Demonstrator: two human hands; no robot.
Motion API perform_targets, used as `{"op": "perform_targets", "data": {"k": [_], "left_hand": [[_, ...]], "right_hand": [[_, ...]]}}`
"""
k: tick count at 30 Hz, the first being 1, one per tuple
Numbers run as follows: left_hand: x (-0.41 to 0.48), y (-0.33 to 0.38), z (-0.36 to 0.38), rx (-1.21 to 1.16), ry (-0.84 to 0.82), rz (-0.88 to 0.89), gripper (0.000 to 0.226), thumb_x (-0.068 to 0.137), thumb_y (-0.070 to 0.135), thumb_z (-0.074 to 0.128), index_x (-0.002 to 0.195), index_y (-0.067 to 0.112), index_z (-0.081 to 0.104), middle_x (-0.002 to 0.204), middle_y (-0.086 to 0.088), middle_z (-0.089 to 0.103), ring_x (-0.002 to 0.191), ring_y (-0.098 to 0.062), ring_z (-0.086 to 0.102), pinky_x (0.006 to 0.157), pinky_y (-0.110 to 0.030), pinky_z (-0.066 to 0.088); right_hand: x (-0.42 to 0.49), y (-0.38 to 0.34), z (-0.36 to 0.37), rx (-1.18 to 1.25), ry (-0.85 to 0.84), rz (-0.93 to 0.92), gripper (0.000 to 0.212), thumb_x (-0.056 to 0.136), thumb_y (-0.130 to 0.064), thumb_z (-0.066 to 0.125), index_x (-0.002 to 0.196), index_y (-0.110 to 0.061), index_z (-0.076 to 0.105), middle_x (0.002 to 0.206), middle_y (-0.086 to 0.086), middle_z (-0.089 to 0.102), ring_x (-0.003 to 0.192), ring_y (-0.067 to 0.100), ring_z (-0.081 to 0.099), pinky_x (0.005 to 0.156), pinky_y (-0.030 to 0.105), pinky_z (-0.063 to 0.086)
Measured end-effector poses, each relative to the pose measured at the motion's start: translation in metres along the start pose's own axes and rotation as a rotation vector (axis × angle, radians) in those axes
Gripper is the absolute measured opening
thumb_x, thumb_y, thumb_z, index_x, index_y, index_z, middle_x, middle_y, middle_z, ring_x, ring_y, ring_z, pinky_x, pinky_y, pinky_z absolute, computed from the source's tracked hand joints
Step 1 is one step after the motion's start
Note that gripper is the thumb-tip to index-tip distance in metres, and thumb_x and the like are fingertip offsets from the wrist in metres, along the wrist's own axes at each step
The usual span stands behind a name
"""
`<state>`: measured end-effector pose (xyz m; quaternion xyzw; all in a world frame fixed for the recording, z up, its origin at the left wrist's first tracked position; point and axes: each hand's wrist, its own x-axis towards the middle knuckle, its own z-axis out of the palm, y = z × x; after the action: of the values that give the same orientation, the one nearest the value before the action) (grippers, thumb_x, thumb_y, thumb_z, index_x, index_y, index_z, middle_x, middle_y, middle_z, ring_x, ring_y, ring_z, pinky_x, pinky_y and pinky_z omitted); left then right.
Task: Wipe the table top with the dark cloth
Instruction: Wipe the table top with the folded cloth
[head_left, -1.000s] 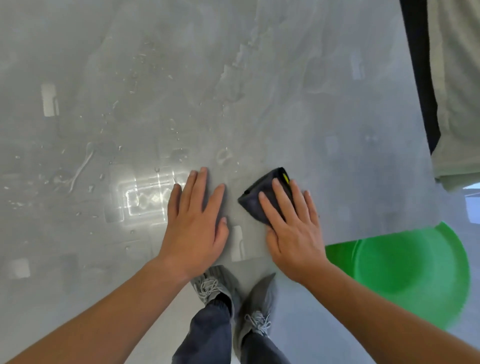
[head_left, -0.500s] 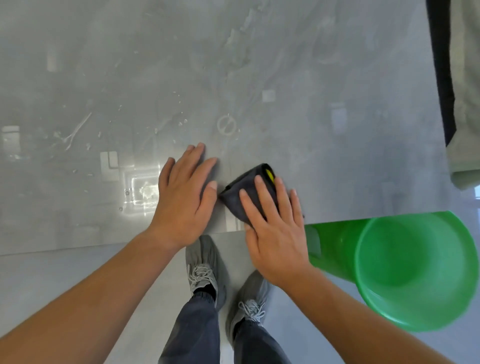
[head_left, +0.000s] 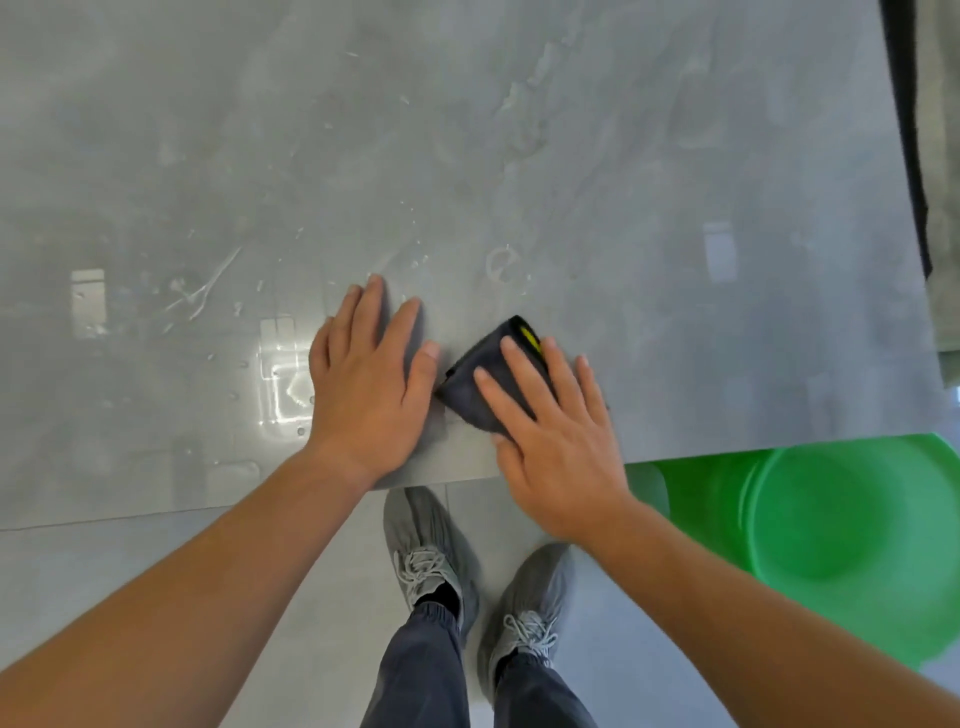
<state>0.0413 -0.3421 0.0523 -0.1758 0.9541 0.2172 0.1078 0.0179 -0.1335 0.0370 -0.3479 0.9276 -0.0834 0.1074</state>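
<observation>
Wiping is mid-stroke; the right hand (head_left: 558, 441) presses the dark cloth (head_left: 480, 384) flat, fingers spread, near the table top's (head_left: 571, 156) front edge; the left hand (head_left: 369, 384) braces, fingers together; droplets further left probably need the next pass.

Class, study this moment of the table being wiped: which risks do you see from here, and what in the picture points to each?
1. The right hand presses the dark cloth close to the table top's near edge; a pull toward the body might drag it off.
2. The green basin sits below that edge, near the shoes; a step right may kick it.
3. The left hand rests flat beside droplets and might slip.
</observation>
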Motion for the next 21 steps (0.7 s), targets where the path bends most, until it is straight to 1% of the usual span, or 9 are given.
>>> {"op": "perform_targets", "data": {"k": [2, 6, 8, 11, 13, 15, 18, 19, 21], "left_hand": [[0.001, -0.001, 0.0, 0.013, -0.006, 0.003, 0.064, 0.099, 0.055, 0.015, 0.154, 0.026, 0.03, 0.168, -0.005, 0.005, 0.154, -0.022, -0.003, 0.122, -0.044, 0.003], [0.002, -0.003, 0.003, 0.06, -0.009, 0.03, 0.062, 0.099, 0.054, 0.02, 0.153, 0.024, 0.031, 0.167, -0.009, 0.007, 0.153, -0.026, -0.002, 0.12, -0.044, 0.002], [0.002, -0.005, 0.002, 0.08, -0.01, 0.042, 0.061, 0.1, 0.054, 0.022, 0.152, 0.023, 0.032, 0.166, -0.012, 0.01, 0.153, -0.029, 0.002, 0.12, -0.046, 0.004], [0.004, -0.008, 0.0, 0.111, -0.029, 0.07, 0.064, 0.101, 0.056, 0.02, 0.155, 0.023, 0.024, 0.167, -0.012, 0.004, 0.153, -0.027, -0.002, 0.122, -0.045, -0.002], [0.005, -0.012, -0.001, 0.136, -0.051, 0.091, 0.067, 0.101, 0.058, 0.018, 0.158, 0.024, 0.016, 0.168, -0.01, -0.004, 0.154, -0.024, -0.01, 0.123, -0.047, -0.005], [0.008, -0.014, -0.003, 0.14, -0.053, 0.106, 0.069, 0.101, 0.059, 0.017, 0.159, 0.023, 0.011, 0.168, -0.009, -0.009, 0.153, -0.023, -0.016, 0.123, -0.048, -0.006], [0.027, -0.016, -0.014, 0.134, -0.03, 0.112, 0.07, 0.101, 0.06, 0.015, 0.16, 0.023, 0.003, 0.167, -0.007, -0.014, 0.151, -0.021, -0.023, 0.122, -0.045, -0.013], [0.039, -0.017, -0.019, 0.134, -0.021, 0.106, 0.071, 0.1, 0.06, 0.014, 0.16, 0.023, 0.002, 0.167, -0.007, -0.015, 0.151, -0.022, -0.023, 0.121, -0.044, -0.014], [0.065, -0.02, -0.029, 0.139, -0.02, 0.082, 0.071, 0.099, 0.06, 0.011, 0.159, 0.024, 0.0, 0.167, -0.008, -0.016, 0.151, -0.023, -0.022, 0.121, -0.045, -0.015]], "right_hand": [[0.032, 0.018, -0.007, 0.005, 0.026, 0.084, 0.06, 0.095, -0.039, 0.039, 0.154, -0.031, 0.035, 0.166, 0.001, 0.019, 0.153, 0.034, 0.013, 0.123, 0.056, 0.011], [0.096, 0.03, -0.02, 0.1, 0.069, 0.395, 0.06, 0.1, -0.038, 0.035, 0.157, -0.034, 0.022, 0.169, -0.002, 0.006, 0.154, 0.03, 0.001, 0.125, 0.049, 0.0], [0.092, 0.018, -0.017, 0.04, 0.067, 0.28, 0.06, 0.099, -0.038, 0.037, 0.157, -0.032, 0.024, 0.168, 0.002, 0.01, 0.154, 0.034, 0.003, 0.124, 0.053, 0.005], [0.065, 0.013, -0.012, -0.049, -0.022, -0.053, 0.057, 0.1, -0.039, 0.036, 0.156, -0.029, 0.029, 0.167, 0.004, 0.016, 0.154, 0.035, 0.008, 0.122, 0.056, 0.011], [0.074, 0.027, -0.017, -0.047, -0.048, -0.084, 0.058, 0.1, -0.04, 0.035, 0.156, -0.031, 0.029, 0.167, 0.001, 0.016, 0.154, 0.032, 0.008, 0.123, 0.054, 0.01], [0.103, 0.039, -0.022, -0.03, -0.005, 0.052, 0.059, 0.098, -0.04, 0.037, 0.156, -0.031, 0.029, 0.168, 0.0, 0.014, 0.154, 0.031, 0.009, 0.124, 0.053, 0.009], [0.148, 0.043, -0.028, 0.067, 0.086, 0.377, 0.061, 0.099, -0.039, 0.038, 0.158, -0.033, 0.022, 0.168, -0.001, 0.008, 0.154, 0.029, 0.005, 0.125, 0.048, 0.003], [0.155, 0.038, -0.026, 0.068, 0.101, 0.424, 0.061, 0.1, -0.039, 0.036, 0.158, -0.033, 0.02, 0.168, -0.001, 0.007, 0.154, 0.029, 0.003, 0.125, 0.047, 0.002], [0.152, 0.023, -0.023, 0.04, 0.101, 0.369, 0.06, 0.1, -0.04, 0.036, 0.158, -0.032, 0.02, 0.168, 0.001, 0.007, 0.154, 0.032, 0.003, 0.125, 0.049, 0.004]]}}
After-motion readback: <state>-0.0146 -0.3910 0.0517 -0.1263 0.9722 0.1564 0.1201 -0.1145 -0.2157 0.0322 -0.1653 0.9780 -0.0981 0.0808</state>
